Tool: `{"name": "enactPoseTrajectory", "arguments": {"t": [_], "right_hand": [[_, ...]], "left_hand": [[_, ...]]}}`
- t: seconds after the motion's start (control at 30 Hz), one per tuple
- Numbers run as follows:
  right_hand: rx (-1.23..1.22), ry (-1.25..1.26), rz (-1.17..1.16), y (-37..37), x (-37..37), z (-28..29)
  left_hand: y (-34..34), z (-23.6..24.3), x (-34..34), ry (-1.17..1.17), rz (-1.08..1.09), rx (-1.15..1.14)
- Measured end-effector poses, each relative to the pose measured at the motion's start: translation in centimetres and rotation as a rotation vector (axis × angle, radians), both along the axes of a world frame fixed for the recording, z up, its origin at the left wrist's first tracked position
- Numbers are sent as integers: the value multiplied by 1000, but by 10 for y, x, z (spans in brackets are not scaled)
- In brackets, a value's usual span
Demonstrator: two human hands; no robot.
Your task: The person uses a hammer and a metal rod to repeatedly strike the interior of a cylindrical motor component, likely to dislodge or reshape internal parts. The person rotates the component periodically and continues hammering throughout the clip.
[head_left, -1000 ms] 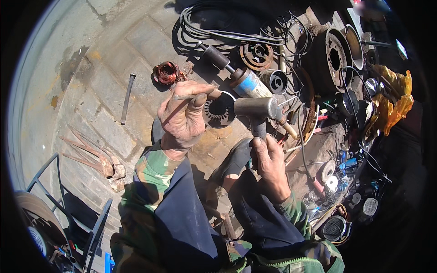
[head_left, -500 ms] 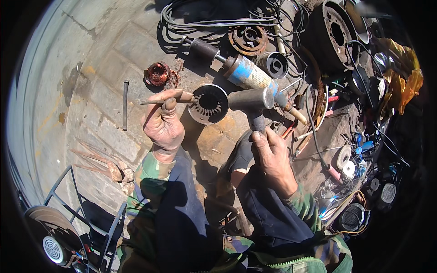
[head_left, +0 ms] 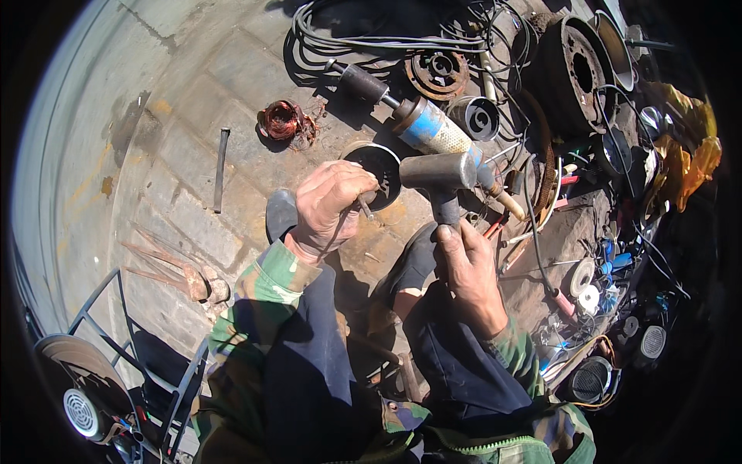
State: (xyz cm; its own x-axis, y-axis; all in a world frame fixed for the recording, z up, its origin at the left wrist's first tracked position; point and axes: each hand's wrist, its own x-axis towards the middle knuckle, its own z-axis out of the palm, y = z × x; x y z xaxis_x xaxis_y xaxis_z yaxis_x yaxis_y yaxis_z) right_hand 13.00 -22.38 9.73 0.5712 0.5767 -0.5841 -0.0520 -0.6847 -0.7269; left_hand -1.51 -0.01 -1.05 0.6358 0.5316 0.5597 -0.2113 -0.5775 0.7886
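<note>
Left hand (head_left: 332,203) has its fingers curled round a thin metal rod (head_left: 366,209), with one end poking out below the fingertips on the right side. Right hand (head_left: 471,271) is wrapped around the handle of a chunky hammer (head_left: 438,171), head up and lying crosswise. The rod sits right by an open metal cylinder (head_left: 388,162) on the ground, just beyond the left hand, which covers part of it; can't tell if they're touching. Just past the hammer head there's a blue and silver power tool (head_left: 434,130), angled far-left to near-right. Farther left is a tangle of copper wire (head_left: 282,122), with a loose dark bar (head_left: 221,170) left of that. Rusty tongs (head_left: 182,277) lie near left, looped cable (head_left: 348,40) far off, and a rusty wheel rim (head_left: 581,69) far right.
</note>
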Motion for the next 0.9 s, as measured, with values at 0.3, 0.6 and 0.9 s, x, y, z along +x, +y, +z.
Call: {"name": "enactPoseTrajectory", "arguments": {"t": [0.3, 0.6, 0.9], "right_hand": [[69, -162, 205, 14, -4, 52], [61, -461, 723, 56, 1, 111], [343, -645, 658, 58, -17, 108]], "left_hand": [[-2, -32, 3, -28, 35, -41], [-1, -34, 0, -32, 67, -32], [-10, -46, -1, -21, 103, -49]]}}
